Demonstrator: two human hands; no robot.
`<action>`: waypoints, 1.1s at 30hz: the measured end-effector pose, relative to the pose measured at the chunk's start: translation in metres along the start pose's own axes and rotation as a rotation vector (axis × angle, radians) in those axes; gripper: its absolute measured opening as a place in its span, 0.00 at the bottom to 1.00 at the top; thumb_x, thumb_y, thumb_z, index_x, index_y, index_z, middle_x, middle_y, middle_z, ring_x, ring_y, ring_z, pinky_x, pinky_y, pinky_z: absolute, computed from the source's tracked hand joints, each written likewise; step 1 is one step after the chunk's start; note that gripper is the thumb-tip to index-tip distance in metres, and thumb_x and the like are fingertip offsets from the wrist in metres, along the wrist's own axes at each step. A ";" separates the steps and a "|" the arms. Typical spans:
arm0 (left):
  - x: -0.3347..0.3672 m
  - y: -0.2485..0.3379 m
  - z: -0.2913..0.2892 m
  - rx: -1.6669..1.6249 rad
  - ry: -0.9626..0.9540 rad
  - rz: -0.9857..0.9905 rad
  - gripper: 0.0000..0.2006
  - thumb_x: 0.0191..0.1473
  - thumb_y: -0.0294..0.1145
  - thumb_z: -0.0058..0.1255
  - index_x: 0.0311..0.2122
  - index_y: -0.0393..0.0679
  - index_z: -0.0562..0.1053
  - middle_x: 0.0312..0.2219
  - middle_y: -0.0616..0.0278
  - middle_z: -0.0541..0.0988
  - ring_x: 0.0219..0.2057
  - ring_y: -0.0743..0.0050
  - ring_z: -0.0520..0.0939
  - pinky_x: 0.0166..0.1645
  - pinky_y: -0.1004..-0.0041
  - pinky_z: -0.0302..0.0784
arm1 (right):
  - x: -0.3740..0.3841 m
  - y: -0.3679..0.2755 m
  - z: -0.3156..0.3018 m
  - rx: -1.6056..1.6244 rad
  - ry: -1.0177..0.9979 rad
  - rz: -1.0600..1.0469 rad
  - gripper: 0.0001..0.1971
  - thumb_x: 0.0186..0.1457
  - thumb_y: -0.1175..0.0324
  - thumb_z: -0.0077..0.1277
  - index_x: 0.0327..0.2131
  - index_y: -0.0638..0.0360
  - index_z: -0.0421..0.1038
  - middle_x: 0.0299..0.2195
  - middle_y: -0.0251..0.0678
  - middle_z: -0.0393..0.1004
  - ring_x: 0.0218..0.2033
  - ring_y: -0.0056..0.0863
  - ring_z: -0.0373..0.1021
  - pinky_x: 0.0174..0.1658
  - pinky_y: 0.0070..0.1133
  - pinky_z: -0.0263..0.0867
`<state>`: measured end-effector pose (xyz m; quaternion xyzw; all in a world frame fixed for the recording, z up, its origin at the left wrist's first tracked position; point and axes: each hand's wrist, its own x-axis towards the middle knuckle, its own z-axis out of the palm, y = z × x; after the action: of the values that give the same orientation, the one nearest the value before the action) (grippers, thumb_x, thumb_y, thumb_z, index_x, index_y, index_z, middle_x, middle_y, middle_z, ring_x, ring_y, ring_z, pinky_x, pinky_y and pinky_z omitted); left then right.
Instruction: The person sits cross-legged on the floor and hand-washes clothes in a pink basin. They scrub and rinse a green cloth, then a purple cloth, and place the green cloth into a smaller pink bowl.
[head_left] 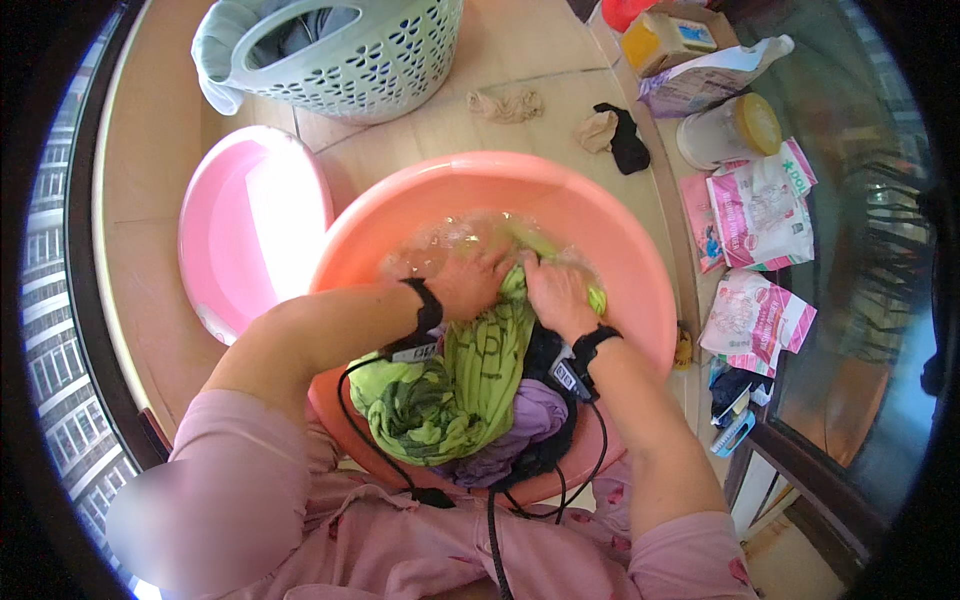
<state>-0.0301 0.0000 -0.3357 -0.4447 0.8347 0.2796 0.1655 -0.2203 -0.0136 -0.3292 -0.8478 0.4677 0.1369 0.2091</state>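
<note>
A green garment (pixel 485 350) with dark print lies bunched in a large orange basin (pixel 640 260), its far end dipping into sudsy water (pixel 440 240). My right hand (pixel 560 295) closes around the far part of this garment, thumb uppermost. Beside it, my left hand (pixel 470 283) has its fingers curled at the garment's edge by the water; the fingertips are partly hidden. A purple cloth (pixel 540 410) and a black cloth (pixel 545 355) rest under and beside the green one, toward me. Both wrists wear black straps with small devices and cables.
A pink basin (pixel 215 230) stands at the left, behind it a pale green laundry basket (pixel 370 70) holding clothes. Beige socks (pixel 505 106) and a black sock (pixel 628 140) lie on the tiles. Along the right ledge are a lidded jar (pixel 725 132) and pink-white packages (pixel 765 215).
</note>
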 end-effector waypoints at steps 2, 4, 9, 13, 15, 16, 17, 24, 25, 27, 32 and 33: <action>0.010 -0.005 0.000 0.208 0.060 0.070 0.29 0.57 0.43 0.50 0.62 0.47 0.63 0.62 0.47 0.60 0.62 0.39 0.62 0.56 0.44 0.69 | 0.008 0.004 -0.009 0.081 -0.117 0.034 0.25 0.51 0.74 0.49 0.54 0.65 0.61 0.35 0.54 0.77 0.36 0.50 0.76 0.38 0.40 0.72; 0.025 -0.012 -0.005 -0.581 0.328 -0.107 0.20 0.53 0.38 0.50 0.51 0.44 0.74 0.54 0.45 0.71 0.56 0.45 0.72 0.55 0.54 0.72 | 0.008 0.015 -0.017 0.152 -0.142 0.017 0.28 0.51 0.71 0.49 0.57 0.61 0.59 0.38 0.57 0.77 0.38 0.53 0.75 0.40 0.43 0.71; 0.044 -0.052 -0.018 -0.310 0.104 0.105 0.20 0.50 0.29 0.49 0.50 0.48 0.76 0.48 0.48 0.76 0.49 0.45 0.77 0.55 0.59 0.73 | -0.006 0.027 -0.003 0.734 0.073 0.172 0.21 0.52 0.73 0.50 0.52 0.60 0.68 0.34 0.50 0.77 0.35 0.40 0.75 0.41 0.33 0.70; 0.009 -0.071 -0.031 -0.271 0.110 0.068 0.25 0.47 0.24 0.50 0.54 0.52 0.74 0.50 0.51 0.75 0.49 0.46 0.78 0.55 0.61 0.73 | -0.030 0.039 0.002 1.389 0.347 0.491 0.12 0.52 0.75 0.50 0.42 0.62 0.74 0.29 0.42 0.76 0.30 0.30 0.72 0.38 0.27 0.68; -0.018 -0.061 -0.041 -0.039 0.050 0.078 0.33 0.46 0.32 0.57 0.61 0.59 0.66 0.60 0.50 0.65 0.57 0.42 0.70 0.58 0.54 0.71 | -0.050 0.046 -0.010 1.156 0.291 0.371 0.10 0.53 0.74 0.50 0.39 0.62 0.74 0.29 0.44 0.76 0.30 0.35 0.73 0.38 0.29 0.68; -0.031 -0.052 -0.044 0.090 0.060 0.085 0.36 0.47 0.35 0.59 0.63 0.61 0.63 0.62 0.49 0.61 0.59 0.40 0.66 0.58 0.50 0.69 | -0.059 0.047 -0.017 1.019 0.253 0.356 0.09 0.53 0.73 0.49 0.38 0.62 0.74 0.28 0.45 0.76 0.30 0.37 0.73 0.38 0.30 0.68; -0.041 -0.041 -0.048 0.210 0.125 0.109 0.38 0.47 0.39 0.60 0.65 0.62 0.60 0.64 0.49 0.58 0.62 0.38 0.63 0.59 0.47 0.68 | -0.066 0.046 -0.024 0.923 0.206 0.313 0.08 0.53 0.73 0.49 0.36 0.62 0.74 0.29 0.47 0.76 0.30 0.40 0.73 0.38 0.32 0.68; 0.007 0.032 -0.033 0.123 0.051 0.112 0.42 0.49 0.59 0.56 0.68 0.64 0.55 0.67 0.52 0.51 0.68 0.40 0.49 0.55 0.18 0.49 | -0.065 0.030 -0.023 0.529 0.302 0.196 0.05 0.51 0.72 0.49 0.32 0.61 0.68 0.31 0.51 0.74 0.33 0.51 0.73 0.36 0.41 0.67; 0.016 0.035 -0.024 0.177 0.034 0.138 0.41 0.50 0.57 0.56 0.68 0.64 0.56 0.67 0.53 0.52 0.67 0.40 0.50 0.54 0.18 0.49 | -0.060 0.029 -0.014 0.446 0.262 0.204 0.05 0.52 0.72 0.48 0.33 0.60 0.69 0.32 0.50 0.74 0.33 0.51 0.74 0.37 0.42 0.68; 0.028 0.035 -0.008 0.271 -0.032 0.185 0.39 0.51 0.54 0.56 0.67 0.64 0.58 0.67 0.55 0.53 0.67 0.41 0.52 0.54 0.18 0.50 | -0.048 0.025 0.004 0.257 0.114 0.281 0.05 0.52 0.73 0.47 0.33 0.60 0.70 0.32 0.50 0.75 0.34 0.51 0.74 0.38 0.42 0.69; 0.031 -0.001 0.004 0.372 0.189 0.391 0.29 0.55 0.39 0.50 0.63 0.62 0.63 0.59 0.57 0.63 0.61 0.44 0.63 0.56 0.37 0.65 | -0.027 0.028 0.029 0.119 0.077 0.136 0.08 0.53 0.72 0.44 0.35 0.61 0.72 0.35 0.52 0.77 0.37 0.51 0.75 0.41 0.42 0.70; 0.033 -0.008 0.001 0.299 0.175 0.385 0.29 0.55 0.36 0.49 0.63 0.63 0.62 0.58 0.57 0.64 0.60 0.45 0.64 0.57 0.41 0.67 | -0.023 0.033 0.030 0.152 0.124 0.096 0.09 0.53 0.73 0.43 0.35 0.62 0.73 0.35 0.52 0.77 0.37 0.51 0.75 0.41 0.42 0.70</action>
<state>-0.0417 -0.0238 -0.3564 -0.2709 0.9471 0.1396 0.1004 -0.2619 0.0022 -0.3526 -0.8130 0.5288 0.0578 0.2367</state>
